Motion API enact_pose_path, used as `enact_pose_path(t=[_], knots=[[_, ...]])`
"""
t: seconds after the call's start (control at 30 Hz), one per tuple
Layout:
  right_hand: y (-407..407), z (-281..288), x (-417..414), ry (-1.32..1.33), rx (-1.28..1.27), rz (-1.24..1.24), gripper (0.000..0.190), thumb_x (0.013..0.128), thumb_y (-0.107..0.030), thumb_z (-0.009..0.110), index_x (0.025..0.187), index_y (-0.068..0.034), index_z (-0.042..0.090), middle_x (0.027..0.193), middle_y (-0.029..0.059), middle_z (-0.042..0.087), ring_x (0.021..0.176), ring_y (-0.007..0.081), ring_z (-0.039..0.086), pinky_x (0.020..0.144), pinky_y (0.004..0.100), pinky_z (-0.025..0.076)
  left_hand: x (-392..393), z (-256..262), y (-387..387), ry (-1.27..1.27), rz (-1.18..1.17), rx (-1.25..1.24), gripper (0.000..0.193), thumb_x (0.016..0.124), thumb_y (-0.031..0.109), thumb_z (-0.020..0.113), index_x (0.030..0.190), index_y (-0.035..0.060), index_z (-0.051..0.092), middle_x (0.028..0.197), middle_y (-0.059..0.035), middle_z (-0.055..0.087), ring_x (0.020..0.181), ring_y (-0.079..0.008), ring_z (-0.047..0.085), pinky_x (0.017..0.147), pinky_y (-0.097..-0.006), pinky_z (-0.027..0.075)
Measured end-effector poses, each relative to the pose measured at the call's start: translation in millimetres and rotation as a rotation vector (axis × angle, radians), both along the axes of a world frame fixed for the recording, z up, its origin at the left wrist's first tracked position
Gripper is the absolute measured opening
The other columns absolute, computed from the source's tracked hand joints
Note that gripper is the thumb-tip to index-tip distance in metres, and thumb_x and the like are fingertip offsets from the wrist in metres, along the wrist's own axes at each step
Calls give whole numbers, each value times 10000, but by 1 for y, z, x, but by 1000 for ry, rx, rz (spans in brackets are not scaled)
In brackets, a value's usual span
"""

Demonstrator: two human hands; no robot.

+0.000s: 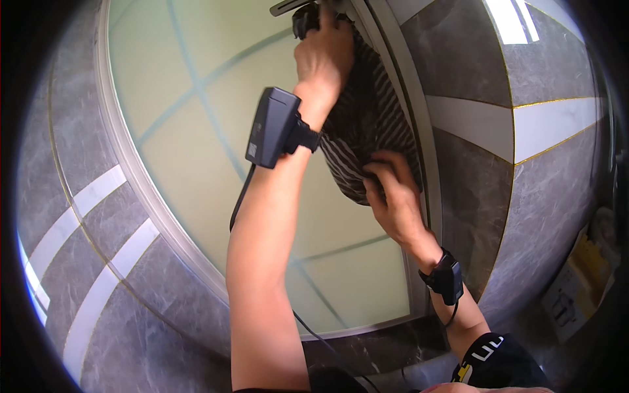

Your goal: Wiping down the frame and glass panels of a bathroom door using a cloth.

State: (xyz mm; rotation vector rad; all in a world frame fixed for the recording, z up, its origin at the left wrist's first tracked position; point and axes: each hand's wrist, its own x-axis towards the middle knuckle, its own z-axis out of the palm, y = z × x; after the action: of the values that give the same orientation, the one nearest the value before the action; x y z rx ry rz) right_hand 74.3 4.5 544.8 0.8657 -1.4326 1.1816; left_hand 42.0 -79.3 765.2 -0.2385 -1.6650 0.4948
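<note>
A crumpled dark bag with pale stripes (344, 123) hangs against a frosted glass door (196, 162), close beside its right frame. My left hand (324, 54) is at the bag's gathered top, with dark material bunched around its fingers. Its fingertips are partly hidden near the metal door handle (290, 7). Lower down, my right hand (395, 201) touches the bag's lower right side with bent fingers. Whether these fingers pinch the material or only rest on it cannot be made out.
Grey marble-look tiles (471, 206) with white bands and gold lines cover the walls on both sides. A printed cardboard box (572, 290) stands at the lower right. Each wrist carries a strapped black device, and a cable (241, 201) runs from the left one.
</note>
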Motion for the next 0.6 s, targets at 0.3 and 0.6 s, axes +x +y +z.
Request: enact_pose_path(t=[0.3, 0.6], knots=[[24, 4, 10, -63, -61, 17, 123, 771, 25, 607, 887, -3, 576, 1006, 124, 537, 819, 283, 595, 657, 338, 485, 1, 18, -15, 144, 69, 70, 511, 790, 69, 510, 1253, 285, 501, 983, -191, 535, 671, -357, 640, 580, -415, 530], [32, -5, 13, -87, -18, 121, 133, 762, 28, 613, 879, -22, 577, 902, 107, 566, 791, 286, 605, 657, 344, 487, -8, -11, -6, -67, 87, 208, 498, 824, 71, 469, 1282, 265, 470, 846, -175, 633, 725, -334, 657, 592, -410, 524]])
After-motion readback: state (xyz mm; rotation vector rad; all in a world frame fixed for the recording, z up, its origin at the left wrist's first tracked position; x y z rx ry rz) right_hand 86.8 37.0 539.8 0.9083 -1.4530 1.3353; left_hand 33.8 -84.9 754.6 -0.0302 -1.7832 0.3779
